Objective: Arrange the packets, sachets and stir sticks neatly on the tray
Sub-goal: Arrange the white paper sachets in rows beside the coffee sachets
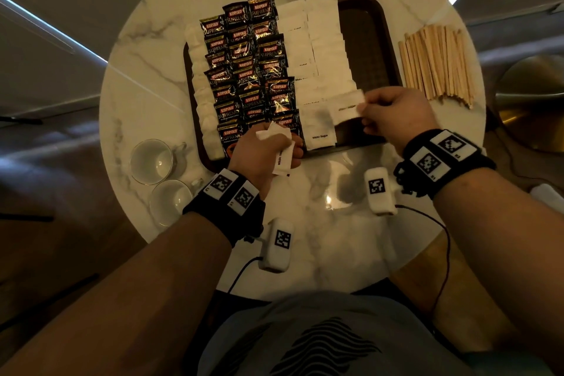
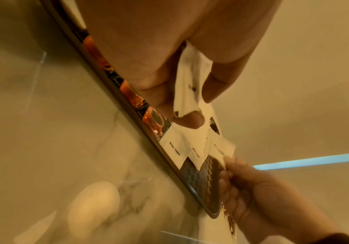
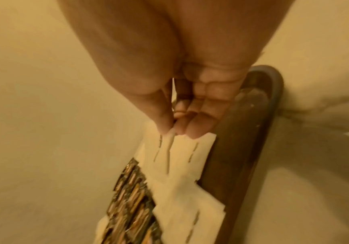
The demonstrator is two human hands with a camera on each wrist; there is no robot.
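1. Tray [image 1: 367,6]: dark brown, sits mid-table on the round marble table [image 1: 335,247]. Right strip of the tray floor is bare, textured.
2. On the tray, left to right: a column of white sachets [image 1: 203,94] along the left edge, three overlapping columns of black Kopiko coffee packets [image 1: 247,70], then two columns of white sugar sachets [image 1: 320,49]. Nearest one reads "White Sugar" [image 1: 320,134].
3. Right hand [image 1: 393,116]: thumb and fingertips pinching one white sachet [image 1: 346,107] by its right edge, held just above the near end of the right sugar column. Right wrist view confirms the pinch [image 3: 179,145]; thumb on one side, fingers on the other.
4. Left hand [image 1: 262,149]: fingers curled round a small bunch of sugar sachets [image 1: 282,159], over the tray's near edge beside the coffee packets. Left wrist view shows the bunch [image 2: 190,79] wedged between palm and curled fingers, crumpled. Count unclear.
5. Stir sticks [image 1: 436,61]: wooden, loose fanned pile on the table just right of the tray, off the tray.
6. Two clear glass cups [image 1: 152,160] on the table, left of the tray's near corner, touching or nearly so.
7. Both wrists carry black bands with tag markers; two white tagged units [image 1: 378,189] with cables lie on the table near the person.
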